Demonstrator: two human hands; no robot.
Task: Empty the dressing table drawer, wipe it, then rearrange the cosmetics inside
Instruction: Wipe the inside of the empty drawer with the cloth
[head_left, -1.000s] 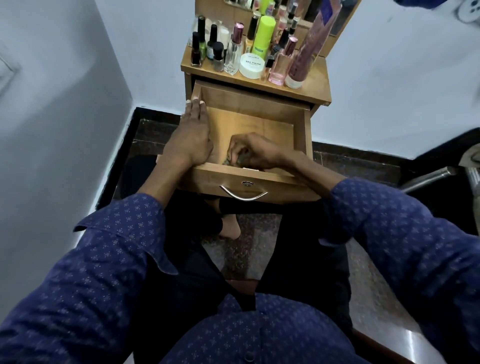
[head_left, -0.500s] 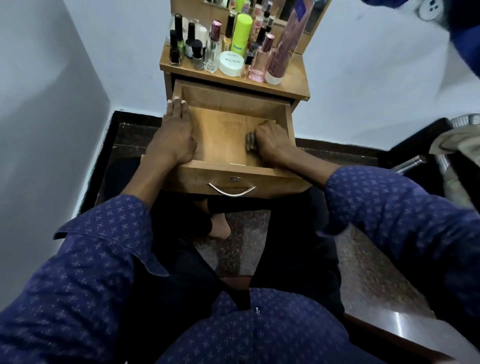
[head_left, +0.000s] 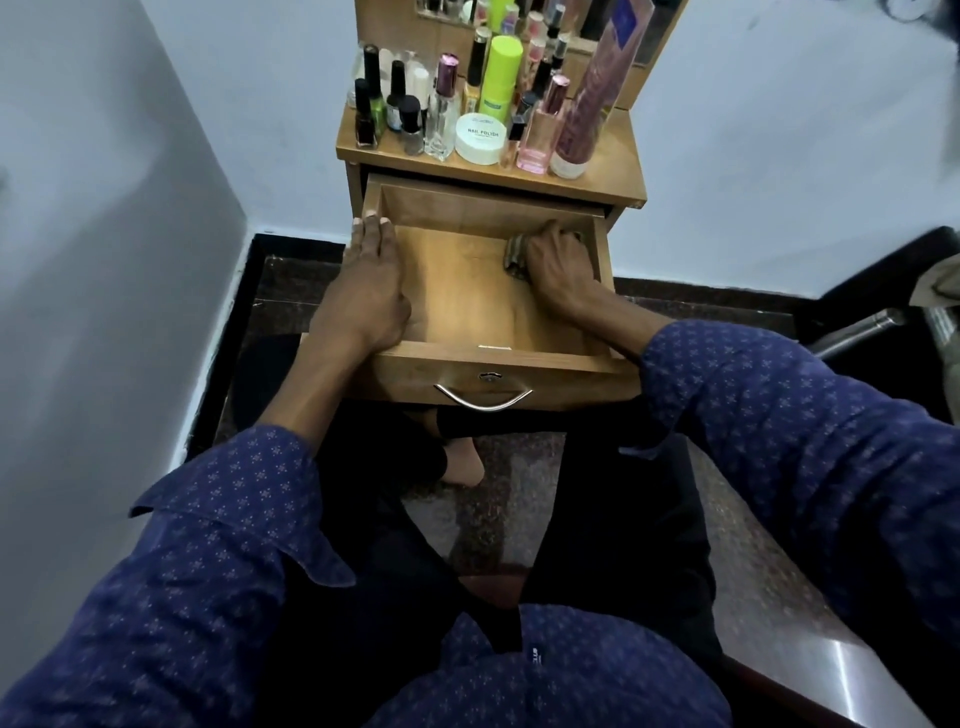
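Right hand (head_left: 558, 265) moved cloth (head_left: 515, 255) to far-right drawer (head_left: 457, 280) corner, gripping; left hand (head_left: 369, 291) flat.

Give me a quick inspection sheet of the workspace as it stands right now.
Surface: wooden dressing table top, crowded with cosmetics.
Job's things: open wooden drawer, inside bare except the crumpled brownish cloth at its back right corner; bottles, including the tall lime-green bottle and the white round nail polish tub, stand on the top.
Clutter: nothing seen.
Grips: left hand rests flat along the drawer's left wall; right hand presses on the cloth.
Cables: nothing seen.
Surroundings: white walls, dark floor.
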